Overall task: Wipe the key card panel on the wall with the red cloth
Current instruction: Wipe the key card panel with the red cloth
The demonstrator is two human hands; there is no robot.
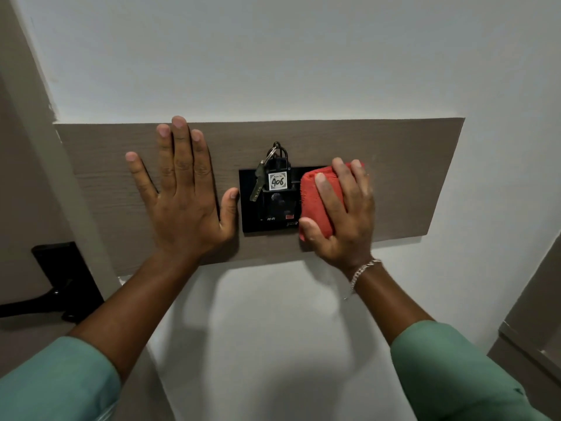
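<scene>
A black key card panel (pixel 249 208) sits in the middle of a grey-brown wooden board (pixel 409 177) on the white wall. A key fob marked 406 (pixel 277 180) with a metal key (pixel 257 185) stands in the panel's slot. My right hand (pixel 343 217) presses a folded red cloth (pixel 315 205) flat against the panel's right part, hiding that side. My left hand (pixel 182 196) lies flat on the board to the left, fingers spread, its thumb touching the panel's left edge.
A black door handle with its plate (pixel 60 281) sticks out at the lower left on a grey-brown door. White wall lies above and below the board. A grey-brown frame edge (pixel 528 323) shows at the lower right.
</scene>
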